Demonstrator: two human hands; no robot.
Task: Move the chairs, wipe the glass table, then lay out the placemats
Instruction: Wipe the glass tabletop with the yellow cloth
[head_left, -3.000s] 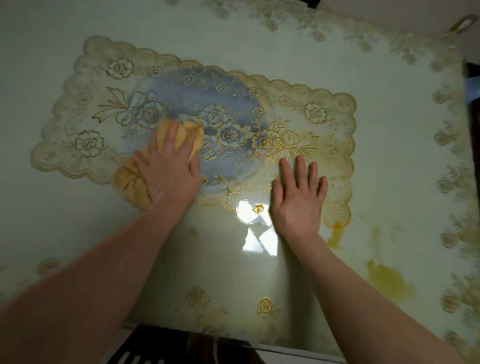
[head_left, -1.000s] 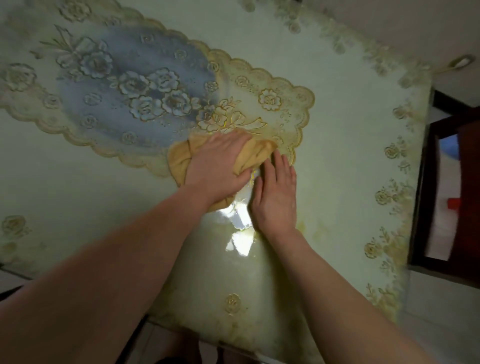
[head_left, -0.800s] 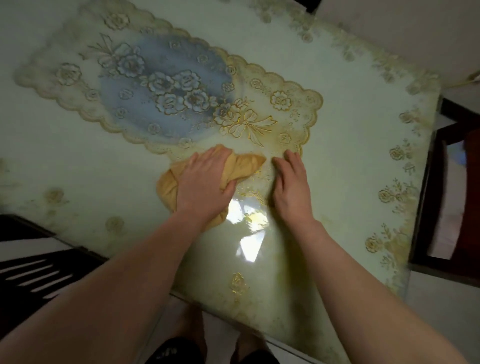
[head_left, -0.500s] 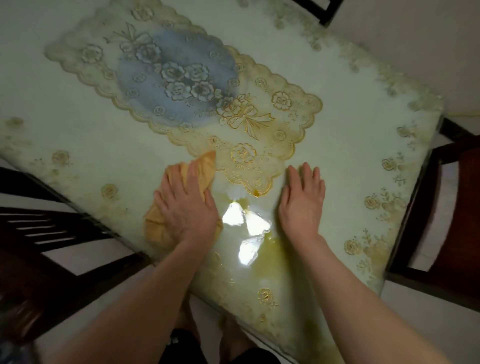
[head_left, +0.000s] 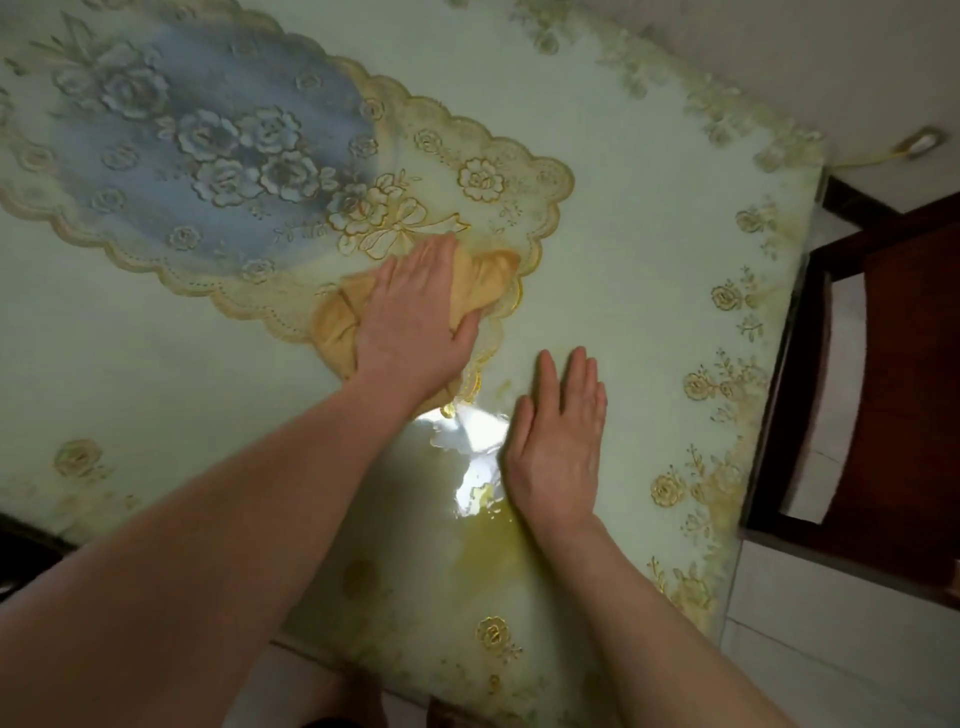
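Note:
The pale green glass table (head_left: 649, 249) fills the view, printed with a blue and gold floral panel (head_left: 208, 130) and gold roses along its edge. My left hand (head_left: 410, 322) presses flat on a bunched yellow cloth (head_left: 483, 280) at the panel's lower right scalloped border. My right hand (head_left: 558, 431) lies flat on the glass just right of it, fingers together, holding nothing. A bright light reflection sits between my wrists. No placemat is in view.
A dark wooden chair (head_left: 883, 395) stands off the table's right edge, a little apart from it. Another dark piece of furniture (head_left: 21, 551) shows at the lower left. A yellowish smear (head_left: 488, 551) marks the glass near my right wrist. White floor tiles lie below.
My left hand has swept the cloth up and to the right, from the table's near edge onto the panel's scalloped corner. My right hand stays flat on the glass. The view has shifted left.

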